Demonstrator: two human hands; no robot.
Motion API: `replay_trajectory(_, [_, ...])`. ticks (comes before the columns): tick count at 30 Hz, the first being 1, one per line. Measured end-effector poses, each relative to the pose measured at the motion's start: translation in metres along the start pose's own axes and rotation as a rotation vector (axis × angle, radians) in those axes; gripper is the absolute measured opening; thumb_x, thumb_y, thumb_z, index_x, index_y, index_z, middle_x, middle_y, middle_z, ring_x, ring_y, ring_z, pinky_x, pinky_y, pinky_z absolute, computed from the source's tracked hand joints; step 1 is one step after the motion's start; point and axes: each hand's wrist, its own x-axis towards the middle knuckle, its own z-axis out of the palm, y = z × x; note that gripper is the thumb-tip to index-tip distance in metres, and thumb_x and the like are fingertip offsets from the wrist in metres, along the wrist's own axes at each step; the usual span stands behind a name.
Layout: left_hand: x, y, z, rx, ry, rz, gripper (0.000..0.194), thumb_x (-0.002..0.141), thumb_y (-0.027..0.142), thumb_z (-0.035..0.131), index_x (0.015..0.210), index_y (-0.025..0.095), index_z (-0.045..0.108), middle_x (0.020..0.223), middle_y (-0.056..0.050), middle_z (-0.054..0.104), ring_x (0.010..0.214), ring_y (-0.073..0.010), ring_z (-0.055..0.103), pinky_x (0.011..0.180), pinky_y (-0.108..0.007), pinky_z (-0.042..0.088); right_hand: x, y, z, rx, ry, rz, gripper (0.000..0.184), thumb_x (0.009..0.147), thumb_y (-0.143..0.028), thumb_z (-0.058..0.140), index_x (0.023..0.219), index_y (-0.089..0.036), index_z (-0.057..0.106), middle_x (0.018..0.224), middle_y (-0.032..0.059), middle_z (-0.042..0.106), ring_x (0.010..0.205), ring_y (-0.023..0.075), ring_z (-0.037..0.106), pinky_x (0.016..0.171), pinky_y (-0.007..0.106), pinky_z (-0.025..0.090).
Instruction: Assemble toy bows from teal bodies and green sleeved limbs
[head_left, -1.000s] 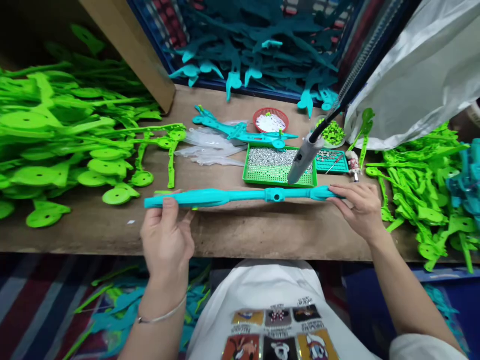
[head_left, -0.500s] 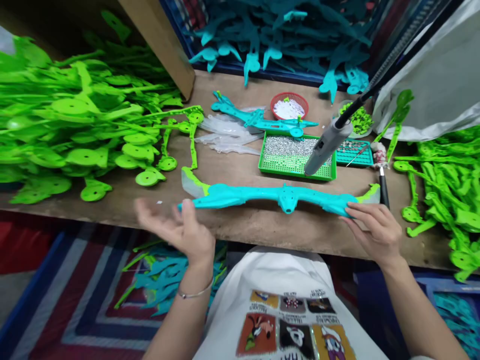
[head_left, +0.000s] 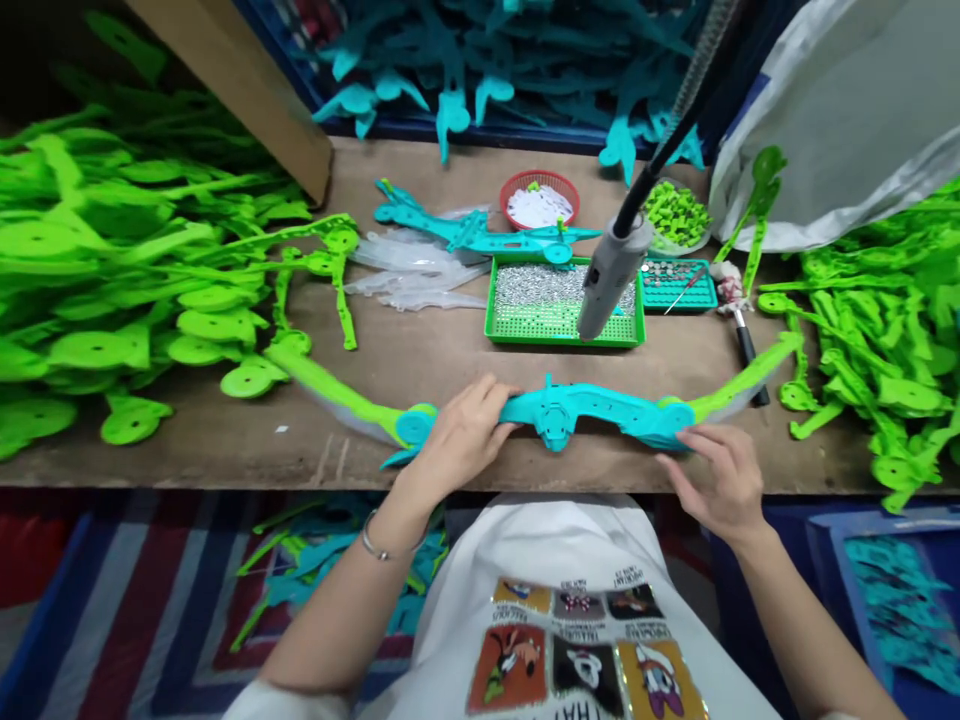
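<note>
A long toy bow (head_left: 585, 408) lies across the near edge of the wooden workbench (head_left: 420, 350), with a cyan middle and green arms spread out to both sides. My left hand (head_left: 461, 435) grips the cyan part just left of the centre hub. My right hand (head_left: 716, 475) pinches the cyan part at the right, close to the green arm. A grey powered screwdriver (head_left: 611, 275) hangs on a black cable above the bench, just behind the bow.
Green plastic parts are heaped on the left (head_left: 112, 270) and on the right (head_left: 877, 330). A green tray of screws (head_left: 562, 305), a red basket (head_left: 538, 200), clear parts (head_left: 420, 270) and a black-handled tool (head_left: 746, 350) lie behind. Cyan parts (head_left: 510, 70) fill a bin at the back.
The bow's green arms have swung out from folded to fully spread. My left hand moved from open beside the left end to gripping the bow near its centre.
</note>
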Motion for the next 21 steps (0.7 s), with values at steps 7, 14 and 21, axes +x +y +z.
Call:
replay_trajectory(7, [-0.008,0.005,-0.004,0.198,0.289,0.024,0.028,0.091,0.013,0.056,0.117,0.02,0.06,0.107,-0.011,0.063,0.096,-0.0293,0.062,0.08,-0.041,0.048,0.064,-0.02,-0.002,-0.096,-0.164,-0.013,0.06,0.097,-0.035,0.064,0.152,-0.025,0.042,0.132,0.0115,0.069,0.124,0.031,0.061,0.111,0.051,0.036])
replay_trajectory(14, [-0.001,0.046,-0.002,0.027,0.212,0.123,0.068,0.089,0.049,0.072,0.144,0.018,0.048,0.13,-0.017,0.066,0.118,-0.0347,0.061,0.102,-0.05,0.041,0.055,-0.022,0.022,0.037,-0.228,-0.07,0.034,0.099,-0.025,0.059,0.133,-0.025,0.06,0.113,0.008,0.073,0.097,0.0236,0.062,0.09,0.041,0.043])
replay_trajectory(21, [0.033,0.074,0.014,-0.038,0.288,0.14,0.023,0.098,0.043,0.062,0.11,0.025,0.072,0.098,-0.005,0.076,0.088,-0.0224,0.067,0.083,-0.037,0.044,0.056,-0.019,0.028,0.088,-0.235,-0.066,0.025,0.101,-0.026,0.056,0.124,-0.02,0.063,0.109,0.0111,0.071,0.094,0.0248,0.061,0.083,0.04,0.047])
